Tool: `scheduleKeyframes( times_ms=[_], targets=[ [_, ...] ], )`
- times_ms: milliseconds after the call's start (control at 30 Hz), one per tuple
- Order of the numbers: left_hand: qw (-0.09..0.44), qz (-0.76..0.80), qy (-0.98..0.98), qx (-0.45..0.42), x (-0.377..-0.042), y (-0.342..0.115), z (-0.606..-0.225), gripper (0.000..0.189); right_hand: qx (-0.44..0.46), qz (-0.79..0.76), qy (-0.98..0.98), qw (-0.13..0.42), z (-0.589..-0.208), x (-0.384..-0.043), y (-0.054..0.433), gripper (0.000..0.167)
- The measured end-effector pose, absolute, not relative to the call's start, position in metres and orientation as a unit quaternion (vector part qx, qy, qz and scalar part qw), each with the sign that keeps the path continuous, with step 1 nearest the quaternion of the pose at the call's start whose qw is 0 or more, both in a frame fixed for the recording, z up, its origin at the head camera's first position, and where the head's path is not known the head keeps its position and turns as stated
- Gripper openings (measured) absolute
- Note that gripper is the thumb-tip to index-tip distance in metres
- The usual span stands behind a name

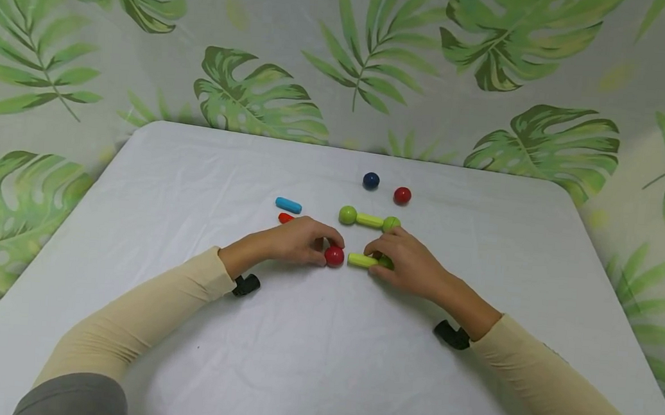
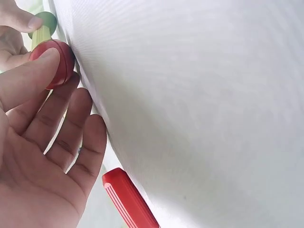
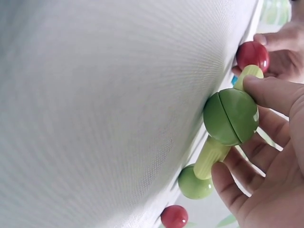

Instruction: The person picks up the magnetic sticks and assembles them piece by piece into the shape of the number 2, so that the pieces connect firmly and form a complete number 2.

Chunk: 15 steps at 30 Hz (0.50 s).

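Note:
A red ball [image 1: 334, 256] is pinched between the thumb and fingers of my left hand [image 1: 304, 241], low over the white table. Facing it, a yellow-green rod [image 1: 359, 260] with a green ball [image 3: 231, 116] at its end is held by my right hand [image 1: 406, 262], thumb on the rod. The rod's free end points at the red ball, a narrow gap apart in the head view. Just behind the right hand lies a joined piece: a light green ball [image 1: 347, 215], a yellow-green rod [image 1: 369, 220] and a green ball [image 1: 391, 224]; the right fingers partly overlap its end.
A blue rod [image 1: 289, 205] lies beyond the left hand, with a red rod [image 2: 129, 199] partly hidden by that hand in the head view. Farther back sit a dark blue ball [image 1: 371, 181] and another red ball [image 1: 402, 195]. Leaf-patterned cloth hangs behind the white table [image 1: 298, 359].

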<state>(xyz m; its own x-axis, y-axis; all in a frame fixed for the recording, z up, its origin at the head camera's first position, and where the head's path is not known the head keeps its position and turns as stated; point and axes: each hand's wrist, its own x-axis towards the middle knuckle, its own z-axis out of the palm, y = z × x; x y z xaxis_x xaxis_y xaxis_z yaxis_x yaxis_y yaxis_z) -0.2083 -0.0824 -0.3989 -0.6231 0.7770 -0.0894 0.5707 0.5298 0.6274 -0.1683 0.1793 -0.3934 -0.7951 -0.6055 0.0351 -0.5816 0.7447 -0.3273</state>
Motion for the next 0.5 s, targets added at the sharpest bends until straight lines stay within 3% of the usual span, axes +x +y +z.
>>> scheduleKeyframes(
  times_ms=[500],
  targets=[
    [0.196, 0.272, 0.858, 0.389, -0.2061, -0.0754, -0.3970, 0.037, -0.318, -0.145, 0.936, 0.041, -0.3914, -0.1667, 0.1767, 0.020]
  ],
)
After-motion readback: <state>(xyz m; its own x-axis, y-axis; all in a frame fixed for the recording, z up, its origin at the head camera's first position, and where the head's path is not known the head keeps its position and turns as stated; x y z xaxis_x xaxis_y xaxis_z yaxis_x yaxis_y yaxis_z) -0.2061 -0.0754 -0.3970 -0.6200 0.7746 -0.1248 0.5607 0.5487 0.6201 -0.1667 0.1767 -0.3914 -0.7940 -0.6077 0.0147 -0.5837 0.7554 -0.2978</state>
